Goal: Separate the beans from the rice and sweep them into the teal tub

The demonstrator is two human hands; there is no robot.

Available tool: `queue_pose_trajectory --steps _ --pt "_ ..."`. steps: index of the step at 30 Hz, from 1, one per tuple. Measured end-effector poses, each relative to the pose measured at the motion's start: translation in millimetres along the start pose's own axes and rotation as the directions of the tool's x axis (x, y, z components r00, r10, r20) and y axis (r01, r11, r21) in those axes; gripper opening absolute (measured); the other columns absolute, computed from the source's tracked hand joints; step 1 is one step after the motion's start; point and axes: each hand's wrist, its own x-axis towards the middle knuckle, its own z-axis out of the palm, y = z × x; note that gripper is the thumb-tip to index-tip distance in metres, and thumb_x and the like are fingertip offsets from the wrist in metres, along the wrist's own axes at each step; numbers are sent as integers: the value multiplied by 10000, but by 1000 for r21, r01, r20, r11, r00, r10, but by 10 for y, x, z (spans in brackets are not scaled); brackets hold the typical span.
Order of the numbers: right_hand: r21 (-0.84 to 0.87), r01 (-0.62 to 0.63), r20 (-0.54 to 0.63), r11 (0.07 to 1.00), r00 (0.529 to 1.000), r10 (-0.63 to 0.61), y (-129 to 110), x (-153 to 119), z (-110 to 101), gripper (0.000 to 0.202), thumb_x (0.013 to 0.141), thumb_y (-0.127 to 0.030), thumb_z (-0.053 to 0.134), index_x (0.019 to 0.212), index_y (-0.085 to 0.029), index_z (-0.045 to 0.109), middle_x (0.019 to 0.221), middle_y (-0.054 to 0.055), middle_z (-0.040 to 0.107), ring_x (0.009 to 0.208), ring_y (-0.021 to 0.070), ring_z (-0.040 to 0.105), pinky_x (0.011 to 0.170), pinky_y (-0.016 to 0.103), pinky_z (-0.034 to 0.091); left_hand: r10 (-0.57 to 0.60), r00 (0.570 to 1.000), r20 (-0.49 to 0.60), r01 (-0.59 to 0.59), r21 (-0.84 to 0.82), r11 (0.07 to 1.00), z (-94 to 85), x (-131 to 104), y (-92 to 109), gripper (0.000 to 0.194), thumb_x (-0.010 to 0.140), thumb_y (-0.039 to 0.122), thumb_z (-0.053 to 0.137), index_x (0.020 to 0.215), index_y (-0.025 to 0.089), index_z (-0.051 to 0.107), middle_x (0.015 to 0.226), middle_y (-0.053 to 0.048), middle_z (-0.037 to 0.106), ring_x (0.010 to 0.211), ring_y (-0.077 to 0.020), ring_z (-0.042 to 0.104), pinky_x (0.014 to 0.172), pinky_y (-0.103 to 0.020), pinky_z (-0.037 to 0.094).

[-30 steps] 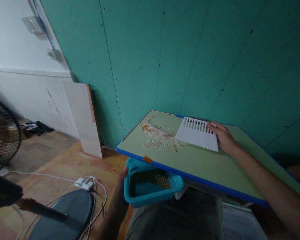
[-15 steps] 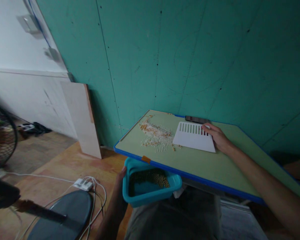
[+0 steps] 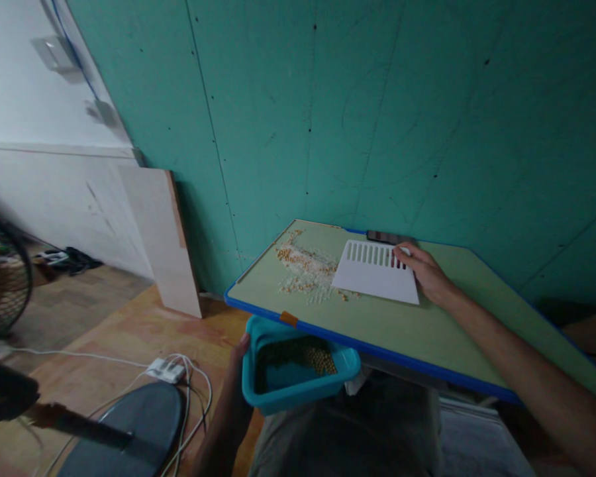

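My right hand (image 3: 424, 273) grips the right edge of a white slotted plastic scraper (image 3: 372, 272), which stands tilted on the green table top (image 3: 402, 318). Just left of the scraper lies a scatter of yellow and white grains (image 3: 305, 268). My left hand (image 3: 239, 354) holds a teal plastic tub (image 3: 298, 391) under the table's blue front edge, thumb on its left rim. The tub holds some yellowish grains in its far part.
A teal wall (image 3: 377, 112) rises right behind the table. A dark flat object (image 3: 385, 236) lies at the table's back edge. On the floor to the left are a fan (image 3: 0, 291) with its round base (image 3: 124, 430), a white power strip (image 3: 166, 371) with cables, and a leaning wooden board (image 3: 161, 238).
My right hand has slid the scraper leftward, closer to the grains. The tub in my left hand has stayed in place.
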Motion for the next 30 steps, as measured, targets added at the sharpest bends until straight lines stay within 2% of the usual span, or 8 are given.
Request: queue_pose_trajectory --steps 3,7,10,14,21,27,30 --pt "3 2 34 1000 999 -2 15 -6 14 400 716 -573 803 858 -226 662 711 -27 621 604 133 546 545 248 387 -25 1000 11 25 -18 1000 13 -9 13 489 759 565 761 1068 185 765 1000 -82 837 1134 -386 714 1014 -496 551" --pt "56 -39 74 998 997 35 9 -6 9 401 693 -556 825 871 -231 669 722 -28 628 604 131 552 550 249 396 0 1000 -11 0 -58 998 29 -23 21 434 738 503 800 1022 177 768 970 -83 838 1089 -385 732 995 -494 561" --pt "87 -71 55 994 996 66 1 3 -7 414 668 -551 843 874 -239 666 725 -25 633 604 137 555 545 253 401 16 1000 -16 -17 -86 996 44 -36 23 400 726 480 817 973 168 779 952 -86 839 1077 -386 736 987 -484 566" --pt "79 -43 4 996 999 43 -9 6 -8 434 638 -570 855 853 -244 665 723 -24 631 615 140 548 537 250 395 -12 1000 5 13 -116 993 55 -50 23 406 742 464 806 1015 165 779 973 -89 837 1094 -392 729 993 -495 561" --pt "61 -48 75 997 996 43 -33 -26 18 399 677 -553 843 838 -231 670 707 -37 597 601 115 524 539 236 380 21 999 -47 -25 -94 995 2 4 1 337 728 438 821 928 170 780 925 -76 840 1075 -378 738 982 -472 568" --pt "85 -58 40 995 998 55 -23 -5 -19 400 673 -548 846 858 -241 669 723 -31 627 607 129 548 533 242 393 40 995 -90 -47 -86 995 -49 26 -28 260 736 392 823 886 186 775 919 -59 842 1096 -371 731 990 -448 565" --pt "72 -45 56 996 998 42 -15 -4 -17 381 687 -533 846 850 -237 668 721 -35 618 606 122 542 536 239 397 47 996 -73 -53 -90 994 -45 8 -28 283 747 400 815 926 183 784 949 -68 841 1101 -375 729 989 -456 565"
